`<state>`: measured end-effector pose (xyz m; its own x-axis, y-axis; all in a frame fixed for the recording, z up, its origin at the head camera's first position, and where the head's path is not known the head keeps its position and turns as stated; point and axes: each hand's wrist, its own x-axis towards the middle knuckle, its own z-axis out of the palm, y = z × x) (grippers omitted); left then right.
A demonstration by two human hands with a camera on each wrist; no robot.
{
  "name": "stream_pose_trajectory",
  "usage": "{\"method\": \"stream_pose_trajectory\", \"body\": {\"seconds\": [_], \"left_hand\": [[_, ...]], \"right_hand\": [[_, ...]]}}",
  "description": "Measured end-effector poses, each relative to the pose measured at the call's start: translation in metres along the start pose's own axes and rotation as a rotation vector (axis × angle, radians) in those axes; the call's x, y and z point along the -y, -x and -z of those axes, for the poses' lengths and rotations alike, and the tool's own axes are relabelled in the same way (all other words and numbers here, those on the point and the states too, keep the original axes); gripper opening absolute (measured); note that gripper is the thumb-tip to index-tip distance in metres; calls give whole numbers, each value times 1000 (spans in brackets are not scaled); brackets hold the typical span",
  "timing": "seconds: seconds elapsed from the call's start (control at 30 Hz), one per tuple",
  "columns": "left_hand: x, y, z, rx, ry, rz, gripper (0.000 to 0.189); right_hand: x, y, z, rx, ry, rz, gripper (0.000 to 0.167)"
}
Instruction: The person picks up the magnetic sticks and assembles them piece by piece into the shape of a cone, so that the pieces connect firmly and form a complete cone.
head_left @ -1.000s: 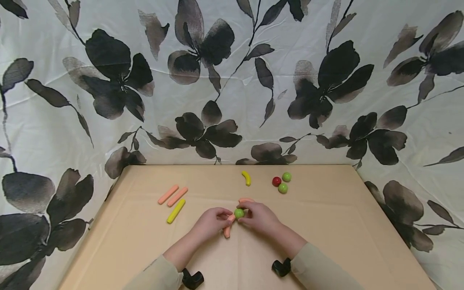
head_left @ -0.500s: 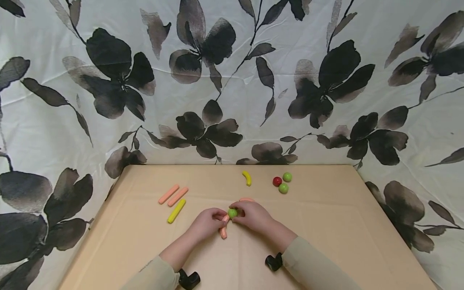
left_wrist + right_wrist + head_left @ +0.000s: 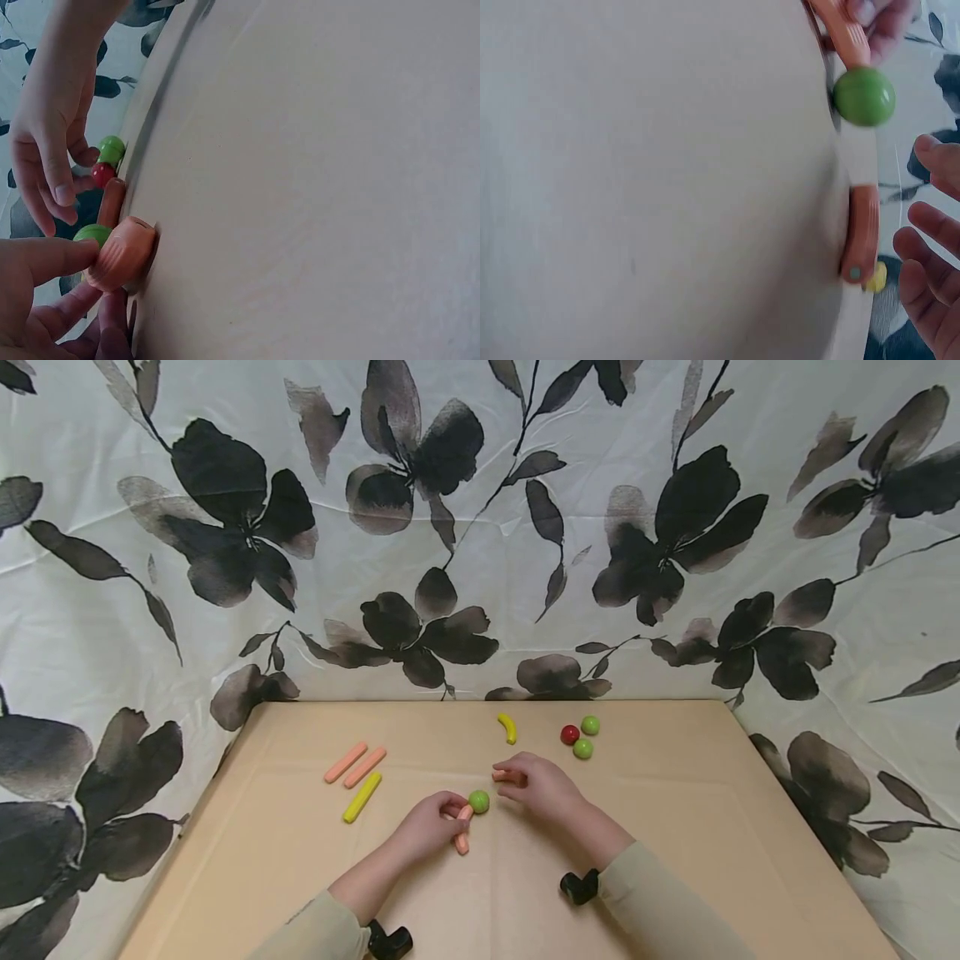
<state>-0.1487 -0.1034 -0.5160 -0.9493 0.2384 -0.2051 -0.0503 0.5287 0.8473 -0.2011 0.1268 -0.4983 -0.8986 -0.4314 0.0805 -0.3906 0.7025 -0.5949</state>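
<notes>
My left hand pinches a curved salmon-orange stick with grooved sides between thumb and fingers. A glossy green ball sits against the far end of this stick; whether the two are joined I cannot tell. My right hand hovers past the ball with its fingers spread and nothing held. Nearest to it is a second curved salmon-orange stick, lying on the table and showing a small green dot on its end. In the head view my right hand covers most of that second stick.
Two straight salmon sticks and a yellow stick lie at the left. Toward the back are a small curved yellow piece, a red ball and two green balls. A floral cloth hangs behind the table.
My right hand has let go of the green ball and moved away to the far right, over the second curved stick. Earlier, the ball and my left hand shifted slightly left.
</notes>
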Motion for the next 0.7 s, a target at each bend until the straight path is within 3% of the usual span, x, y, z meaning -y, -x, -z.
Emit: {"method": "stream_pose_trajectory", "body": {"seconds": [0.23, 0.47, 0.7], "left_hand": [[-3, 0, 0, -6, 24, 3, 31], [-5, 1, 1, -8, 47, 11, 32], [-5, 0, 1, -6, 52, 21, 31]], "right_hand": [[-15, -2, 14, -42, 26, -87, 38], [-23, -7, 22, -3, -41, -197, 38], [-29, -12, 15, 21, -31, -169, 36]]}}
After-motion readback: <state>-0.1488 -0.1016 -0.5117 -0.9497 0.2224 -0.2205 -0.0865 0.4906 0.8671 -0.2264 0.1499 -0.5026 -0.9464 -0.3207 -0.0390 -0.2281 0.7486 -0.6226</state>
